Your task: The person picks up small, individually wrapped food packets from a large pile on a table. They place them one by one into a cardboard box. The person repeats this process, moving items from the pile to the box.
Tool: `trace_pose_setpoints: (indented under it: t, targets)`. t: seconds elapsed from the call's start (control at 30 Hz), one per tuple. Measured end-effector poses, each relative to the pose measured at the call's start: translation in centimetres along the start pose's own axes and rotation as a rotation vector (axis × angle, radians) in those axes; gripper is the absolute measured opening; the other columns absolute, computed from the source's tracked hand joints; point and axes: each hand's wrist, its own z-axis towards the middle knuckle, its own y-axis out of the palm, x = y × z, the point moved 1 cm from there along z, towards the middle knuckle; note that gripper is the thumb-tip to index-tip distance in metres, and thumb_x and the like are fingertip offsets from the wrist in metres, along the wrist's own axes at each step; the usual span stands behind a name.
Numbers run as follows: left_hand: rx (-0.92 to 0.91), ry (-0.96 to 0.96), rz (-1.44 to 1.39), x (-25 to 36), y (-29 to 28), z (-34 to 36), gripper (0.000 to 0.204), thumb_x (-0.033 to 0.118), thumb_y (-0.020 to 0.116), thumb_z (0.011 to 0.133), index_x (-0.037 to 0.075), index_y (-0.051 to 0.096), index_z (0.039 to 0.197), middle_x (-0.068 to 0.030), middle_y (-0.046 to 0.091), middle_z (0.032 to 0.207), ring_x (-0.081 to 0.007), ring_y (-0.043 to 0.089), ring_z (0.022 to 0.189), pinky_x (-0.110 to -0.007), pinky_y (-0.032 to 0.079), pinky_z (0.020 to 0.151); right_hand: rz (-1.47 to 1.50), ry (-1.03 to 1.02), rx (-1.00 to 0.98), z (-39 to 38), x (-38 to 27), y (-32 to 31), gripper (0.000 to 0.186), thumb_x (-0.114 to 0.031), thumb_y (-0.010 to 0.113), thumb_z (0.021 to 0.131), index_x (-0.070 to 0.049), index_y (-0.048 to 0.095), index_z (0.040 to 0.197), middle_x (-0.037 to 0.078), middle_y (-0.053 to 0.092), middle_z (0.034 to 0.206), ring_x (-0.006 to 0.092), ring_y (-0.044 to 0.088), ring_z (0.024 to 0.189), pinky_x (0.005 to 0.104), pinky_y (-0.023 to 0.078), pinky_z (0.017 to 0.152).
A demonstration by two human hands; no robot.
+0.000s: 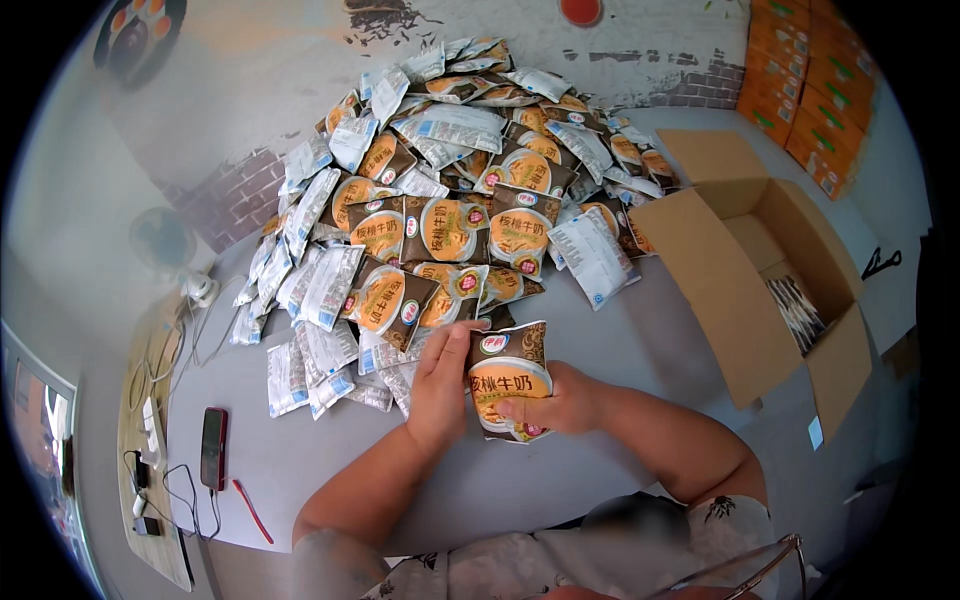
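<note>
My right hand (572, 398) grips a brown and orange milk pouch (508, 350) from its right side, with the thumb across its printed front. At the pouch's left edge is my left hand (442, 380), closed along the side, its fingertips partly hidden. The pouch stands upright above the table, front toward me. Whether more pouches lie behind it in my hands I cannot tell. Just beyond my hands rises a large heap of the same pouches (447, 230), some showing brown and orange fronts, others pale printed backs.
An open cardboard box (715, 300) stands at the right with several pouches inside, its flaps spread. Orange cartons (805, 90) are stacked at the far right. On the grey table (330, 455) at left lie a phone (213, 448) and a red strip (252, 511). Cables trail over a wooden side board (165, 545).
</note>
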Motion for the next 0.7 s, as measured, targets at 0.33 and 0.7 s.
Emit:
trace_pose_setpoints:
  t: [0.33, 0.7]
  targets:
    - [-0.376, 0.987, 1.123, 4.6, 1.8, -2.1, 0.061, 0.045, 0.068, 0.077, -0.002, 0.054, 0.114, -0.0157, 0.058, 0.099, -0.0319, 0.056, 0.092, -0.041, 0.041, 0.088, -0.693, -0.152, -0.096, -0.4, 0.0, 1.1, 0.033, -0.035, 0.058, 0.082, -0.012, 0.061, 0.105, 0.015, 0.067, 0.09, 0.0335, 0.063, 0.087, 0.0401, 0.049, 0.077]
    - [-0.092, 0.548, 0.853, 2.5, 0.4, -2.1, 0.039, 0.03, 0.079, 0.074, 0.004, 0.05, 0.079, -0.0062, 0.05, 0.067, -0.0179, 0.048, 0.057, -0.031, 0.039, 0.051, -0.561, -0.122, -0.001, -0.4, -1.7, 0.3, 0.046, -0.049, 0.067, 0.078, -0.003, 0.063, 0.082, 0.015, 0.063, 0.074, 0.0275, 0.063, 0.073, 0.0366, 0.049, 0.066]
